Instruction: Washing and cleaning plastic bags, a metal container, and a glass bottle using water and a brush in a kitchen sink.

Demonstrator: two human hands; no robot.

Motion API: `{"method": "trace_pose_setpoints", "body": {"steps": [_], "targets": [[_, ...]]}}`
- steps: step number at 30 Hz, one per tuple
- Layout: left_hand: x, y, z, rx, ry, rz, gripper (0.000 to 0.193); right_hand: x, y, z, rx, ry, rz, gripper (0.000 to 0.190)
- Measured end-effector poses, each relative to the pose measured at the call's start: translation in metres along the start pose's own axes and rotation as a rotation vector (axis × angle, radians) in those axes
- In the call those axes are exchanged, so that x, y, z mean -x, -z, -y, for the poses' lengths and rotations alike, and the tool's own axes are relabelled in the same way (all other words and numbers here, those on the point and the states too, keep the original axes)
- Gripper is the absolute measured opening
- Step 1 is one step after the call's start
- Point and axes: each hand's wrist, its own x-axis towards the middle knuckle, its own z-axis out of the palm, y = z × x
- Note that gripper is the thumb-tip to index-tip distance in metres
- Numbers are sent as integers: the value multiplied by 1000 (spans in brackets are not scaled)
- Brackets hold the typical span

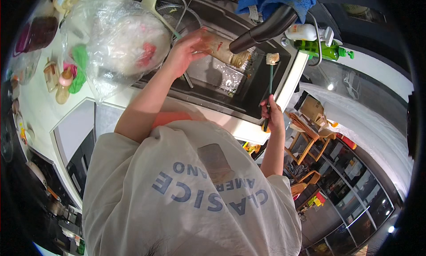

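Observation:
Above the dark sink (pixel 206 99), my left hand (pixel 189 49) grips a translucent amber Pigeon baby bottle (pixel 221 48), tilted with its open neck toward the lower right. The black faucet spout (pixel 263 29) hangs over the neck. My right hand (pixel 273 114) holds the dark handle of a bottle brush (pixel 271 77) over the sink's right edge, its pale head pointing up, apart from the bottle. Wet, shiny patches show on the sink floor. A pale ladle or spoon with a long handle (pixel 159 16) slants behind my left hand.
Left of the sink, a clear plastic bag (pixel 116 39) bulges over the counter, near baby bottles (pixel 63 86) and a green cloth-like item (pixel 78 69). A blue towel (pixel 276 1) drapes over the faucet. A green pump bottle (pixel 316 49) and a white spray bottle (pixel 304 32) lie beyond the sink's right corner.

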Motion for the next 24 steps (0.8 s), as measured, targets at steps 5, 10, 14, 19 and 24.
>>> {"method": "trace_pose_setpoints", "body": {"steps": [5, 10, 14, 19, 24], "targets": [[0, 5, 0, -22, 14, -85, 48, 23, -17, 13, 248, 265, 74, 34], [-5, 14, 3, -16, -18, -183, 47, 56, -42, 46, 488, 357, 39, 28], [-16, 13, 15, 13, -54, -274, 41, 68, -59, 64, 768, 387, -60, 22], [-25, -40, 13, 201, -42, -412, 61, 66, -96, 78, 1114, 628, -183, 23], [-44, -66, 22, 248, -196, -463, 73, 53, -137, 80, 1323, 891, -94, 19]]}}
